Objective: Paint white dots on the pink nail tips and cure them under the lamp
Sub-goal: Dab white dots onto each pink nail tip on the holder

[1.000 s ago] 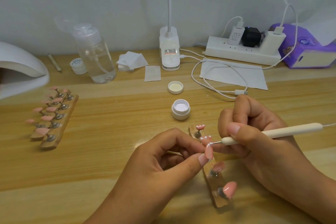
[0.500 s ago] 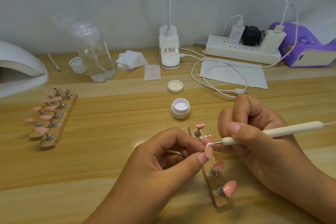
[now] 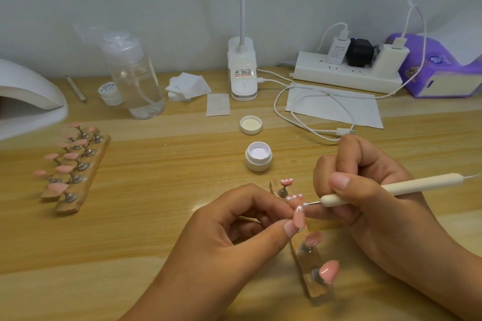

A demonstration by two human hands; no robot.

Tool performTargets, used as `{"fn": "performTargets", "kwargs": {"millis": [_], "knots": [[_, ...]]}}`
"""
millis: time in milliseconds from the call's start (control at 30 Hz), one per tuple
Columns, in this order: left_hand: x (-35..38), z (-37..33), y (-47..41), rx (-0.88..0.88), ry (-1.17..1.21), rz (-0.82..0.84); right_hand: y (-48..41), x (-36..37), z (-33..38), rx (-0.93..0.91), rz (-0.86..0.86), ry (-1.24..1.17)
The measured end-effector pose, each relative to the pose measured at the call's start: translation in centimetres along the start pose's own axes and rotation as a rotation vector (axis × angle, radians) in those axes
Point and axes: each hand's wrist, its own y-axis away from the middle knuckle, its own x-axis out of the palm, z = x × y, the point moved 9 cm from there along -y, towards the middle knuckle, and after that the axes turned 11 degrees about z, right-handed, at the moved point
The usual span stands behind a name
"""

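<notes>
**Right hand (image 3: 378, 206) dotting a pink nail tip (image 3: 299, 218)**

It's curled round the white dotting pen (image 3: 407, 186), metal point touching the tip's top edge. Left hand (image 3: 234, 237) pinches that tip between thumb and forefinger, just above the wooden stand (image 3: 317, 292). Open white gel pot (image 3: 258, 157) sits just beyond both hands; curing lamp (image 3: 28, 96) is well off past the left hand.

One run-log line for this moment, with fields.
step: dotting | left hand: pinches nail tip | right hand: holds dotting pen at tip edge
</notes>
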Motion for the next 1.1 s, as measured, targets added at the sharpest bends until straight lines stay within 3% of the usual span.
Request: {"fn": "performTargets", "kwargs": {"millis": [200, 433, 700, 1100], "knots": [[0.2, -0.3, 0.0, 0.021, -0.007, 0.009, 0.0, 0.1, 0.1, 0.020, -0.024, 0.003], [0.1, -0.5, 0.0, 0.007, 0.010, 0.004, -1.8, -1.7, 2.6, -0.063, -0.174, 0.241], [0.0, -0.6, 0.0, 0.015, 0.016, 0.013, -7.4, -2.0, 2.1, -0.157, -0.155, 0.617], [0.0, -0.7, 0.0, 0.032, 0.001, 0.017, -8.2, -1.6, -0.7, -0.093, -0.056, 0.815]]}}
